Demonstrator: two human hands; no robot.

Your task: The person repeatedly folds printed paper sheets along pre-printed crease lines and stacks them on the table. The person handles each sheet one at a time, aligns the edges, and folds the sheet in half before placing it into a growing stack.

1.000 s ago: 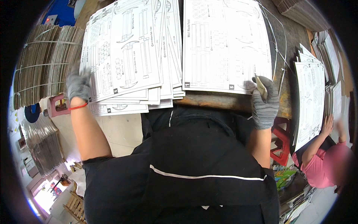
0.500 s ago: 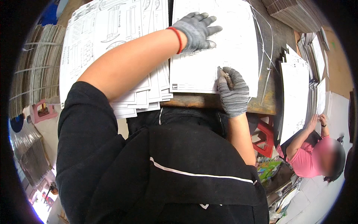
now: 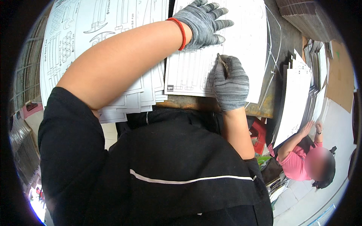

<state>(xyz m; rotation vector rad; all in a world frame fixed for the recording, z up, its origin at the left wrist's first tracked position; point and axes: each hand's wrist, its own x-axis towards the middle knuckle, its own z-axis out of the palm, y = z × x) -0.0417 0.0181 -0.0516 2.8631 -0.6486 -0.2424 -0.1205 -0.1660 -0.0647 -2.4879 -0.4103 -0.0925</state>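
A large white printed sheet with line drawings lies on the dark table in front of me. My left hand, in a grey knit glove with a red band at the wrist, rests spread and flat on its upper part. Lower on the same sheet, near its front edge, is my right hand, also gloved. Its fingers are curled and pinched together; a small dark edge shows at the fingertips, too little to name. Under my left forearm a fanned pile of printed sheets overlaps the table's left side.
A loose white strap lies right of the sheet. Cardboard stacks stand far right, strapped bundles at left. A red stool is below the table. At right a person in pink handles a stack of sheets.
My right hand has slid up the sheet, nearer to my left hand. The left stays spread on the paper. The view has shifted slightly.
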